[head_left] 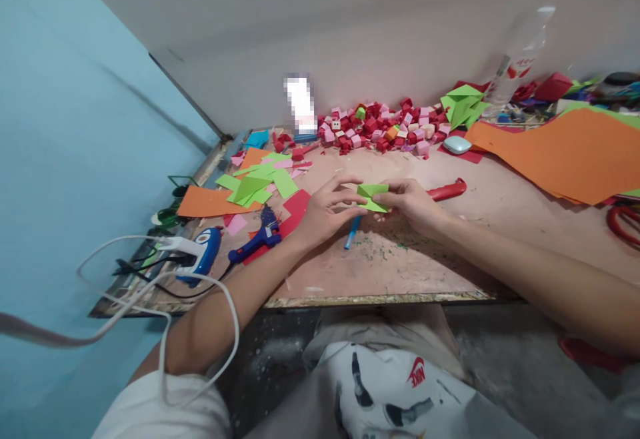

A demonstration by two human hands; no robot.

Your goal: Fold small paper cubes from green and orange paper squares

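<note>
A small piece of folded green paper is held above the middle of the table, with crease lines across it. My right hand pinches its right side between thumb and fingers. At its left edge, my left hand grips the paper with thumb below and fingers above. Under the hands lies a blue pen-like stick, its upper end hidden. Just behind my right hand rests a red-handled tool, partly covered. A sheet of red paper sits left of my left hand.
Small red and pink paper cubes are heaped at the back. A glue gun and a power strip with looping cords lie left. Orange sheets and a plastic bottle stand right. A lit phone leans against the wall.
</note>
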